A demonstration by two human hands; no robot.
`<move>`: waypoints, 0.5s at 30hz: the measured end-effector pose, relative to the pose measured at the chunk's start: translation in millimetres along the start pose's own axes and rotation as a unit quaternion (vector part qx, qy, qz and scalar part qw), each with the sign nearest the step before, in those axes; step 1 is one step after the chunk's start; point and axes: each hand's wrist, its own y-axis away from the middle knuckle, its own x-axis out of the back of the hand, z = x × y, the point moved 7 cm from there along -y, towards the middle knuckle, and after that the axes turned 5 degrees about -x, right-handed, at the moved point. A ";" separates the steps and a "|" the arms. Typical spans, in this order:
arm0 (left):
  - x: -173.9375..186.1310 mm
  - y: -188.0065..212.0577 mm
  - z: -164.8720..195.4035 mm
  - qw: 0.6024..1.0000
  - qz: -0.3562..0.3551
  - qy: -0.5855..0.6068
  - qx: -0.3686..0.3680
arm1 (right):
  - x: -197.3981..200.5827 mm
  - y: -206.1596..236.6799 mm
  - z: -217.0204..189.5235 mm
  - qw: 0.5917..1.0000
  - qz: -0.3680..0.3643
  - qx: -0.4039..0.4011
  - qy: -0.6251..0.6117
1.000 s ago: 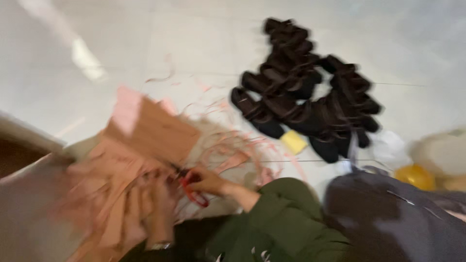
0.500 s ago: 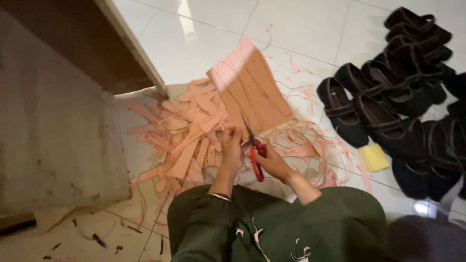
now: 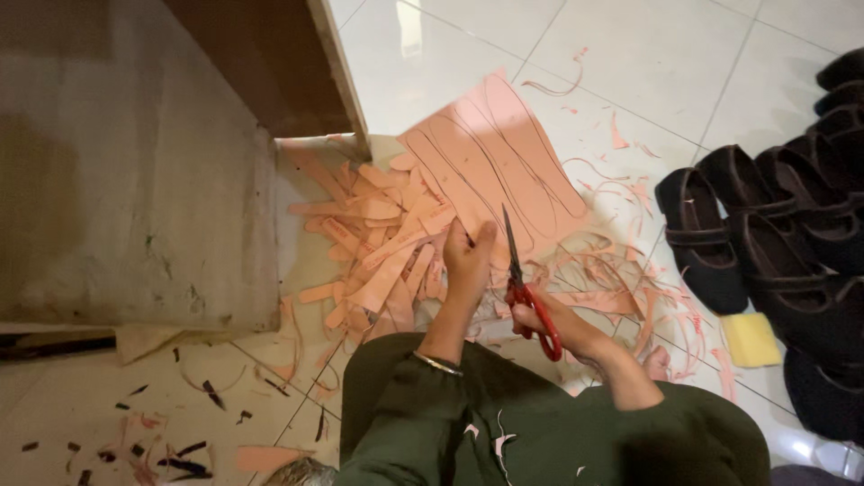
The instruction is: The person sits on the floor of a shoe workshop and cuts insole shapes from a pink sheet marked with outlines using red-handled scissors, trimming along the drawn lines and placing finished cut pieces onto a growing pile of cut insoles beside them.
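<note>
My left hand (image 3: pixel 466 261) grips the near edge of a large pink sheet (image 3: pixel 490 162) marked with dark curved outlines, holding it up off the floor. My right hand (image 3: pixel 540 315) is closed around the red handles of a pair of scissors (image 3: pixel 526 292), whose blades point up into the sheet just right of my left thumb. A pile of cut pink sole-shaped strips (image 3: pixel 378 243) lies on the floor to the left of my hands. A thin bangle sits on my left wrist, and dark green sleeves cover both arms.
Black strapped shoes (image 3: pixel 774 243) are heaped at the right, with a yellow sponge (image 3: pixel 750 339) beside them. Thin pink offcuts (image 3: pixel 630 270) litter the white tiles. A wooden board edge (image 3: pixel 337 72) and a worn grey surface (image 3: pixel 135 180) fill the left.
The camera has swung and tilted down, so the view is closer on my hands. The pink sheet is now raised flatter and the scissors blades sit against it.
</note>
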 end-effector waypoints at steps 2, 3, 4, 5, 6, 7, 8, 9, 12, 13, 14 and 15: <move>10.8 -5.8 9.1 0.993 0.060 -0.099 0.001 | -0.3 3.0 3.1 0.999 -0.030 -0.024 0.018; 16.0 -9.8 20.0 0.988 0.084 -0.117 -0.049 | 1.1 5.7 4.7 0.998 -0.043 -0.035 0.027; 20.5 -13.7 30.5 0.980 0.107 -0.135 -0.100 | 4.9 10.8 6.3 0.996 -0.053 -0.043 0.054; 25.5 -15.2 40.4 0.968 0.128 -0.152 -0.150 | 10.2 18.8 8.6 0.993 -0.063 -0.051 0.082; 30.0 -17.5 42.6 0.967 0.137 -0.148 -0.153 | 16.8 26.1 10.8 0.989 -0.074 -0.059 0.112; 35.2 -19.9 44.6 0.966 0.146 -0.143 -0.157 | 29.6 35.0 12.4 0.984 -0.068 -0.070 0.147; 39.9 -22.4 46.3 0.965 0.154 -0.140 -0.161 | 44.5 45.1 13.3 0.978 -0.062 -0.079 0.181; 42.7 -25.1 39.8 0.978 0.147 -0.087 -0.122 | 56.4 52.2 9.4 0.984 -0.065 -0.056 0.154; 35.3 -27.2 17.9 0.990 0.114 0.077 -0.023 | 82.8 61.7 1.8 0.993 -0.041 0.008 0.110; 29.3 -26.9 11.9 0.987 0.099 0.128 -0.007 | 89.8 65.2 -1.3 0.994 -0.025 0.029 0.100; 22.9 -26.5 6.0 0.980 0.083 0.179 0.009 | 90.1 65.6 -4.4 0.993 -0.026 0.057 0.103; 18.3 -25.6 -1.0 0.976 0.071 0.201 0.033 | 86.0 63.3 -6.8 0.990 -0.027 0.085 0.105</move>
